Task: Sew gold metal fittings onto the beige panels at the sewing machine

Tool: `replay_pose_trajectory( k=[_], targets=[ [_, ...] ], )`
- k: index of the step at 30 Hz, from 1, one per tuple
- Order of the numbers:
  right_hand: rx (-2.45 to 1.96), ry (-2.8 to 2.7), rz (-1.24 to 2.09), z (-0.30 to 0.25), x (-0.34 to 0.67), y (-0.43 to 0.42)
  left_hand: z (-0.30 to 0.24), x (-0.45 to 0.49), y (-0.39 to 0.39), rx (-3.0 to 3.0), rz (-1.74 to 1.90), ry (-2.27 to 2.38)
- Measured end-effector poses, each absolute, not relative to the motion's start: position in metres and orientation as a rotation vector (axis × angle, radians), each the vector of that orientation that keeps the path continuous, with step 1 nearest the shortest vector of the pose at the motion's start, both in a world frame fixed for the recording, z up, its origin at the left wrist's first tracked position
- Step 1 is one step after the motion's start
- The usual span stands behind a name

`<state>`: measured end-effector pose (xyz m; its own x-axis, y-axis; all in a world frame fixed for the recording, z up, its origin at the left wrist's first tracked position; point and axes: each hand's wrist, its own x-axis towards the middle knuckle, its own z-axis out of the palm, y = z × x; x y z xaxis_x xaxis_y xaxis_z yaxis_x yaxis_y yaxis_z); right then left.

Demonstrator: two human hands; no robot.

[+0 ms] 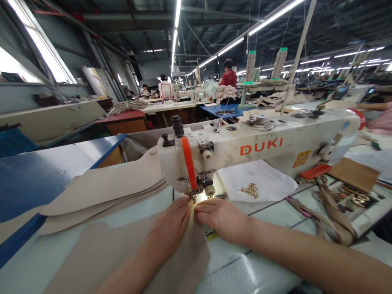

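Observation:
A beige fabric panel (183, 261) lies on the sewing table, with its far edge under the needle area of a white sewing machine (226, 151). My left hand (171, 222) rests flat on this panel, its fingers stretched toward the presser foot (194, 197). Just right of the needle, my right hand (219, 216) has its fingers curled together at the panel's edge. The machine's lamp lights the spot between my fingertips. What lies directly beneath the fingers is hidden.
Stacked beige panels (107, 190) lie left of the machine. Small gold metal pieces (250, 190) sit on white paper (266, 177) behind the right arm. An open parts tray (355, 200) and fabric strips (333, 208) are at the right. Other people work farther back.

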<state>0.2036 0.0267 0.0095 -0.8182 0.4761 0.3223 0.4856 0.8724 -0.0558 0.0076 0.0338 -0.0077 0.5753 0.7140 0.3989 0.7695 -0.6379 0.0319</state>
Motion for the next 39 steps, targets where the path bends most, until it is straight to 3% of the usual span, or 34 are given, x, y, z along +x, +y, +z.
replay_pose_trajectory(
  k=[24, 30, 35, 39],
  targets=[
    [-0.701, -2.714, -0.056, 0.009, 0.206, 0.028, -0.003, 0.011, 0.031, -2.660, -0.607, -1.407],
    [-0.458, -2.746, -0.068, 0.006, 0.197, 0.008, -0.006, -0.005, -0.007, -2.648, -0.722, -1.302],
    [-0.383, -2.707, -0.111, 0.005, 0.194, 0.001, 0.008, -0.011, -0.042, -2.533, -0.758, -1.476],
    [-0.368, -2.661, -0.106, 0.003, 0.199, 0.002, 0.005, -0.035, -0.086, -2.555, -0.598, -1.360]
  ],
)
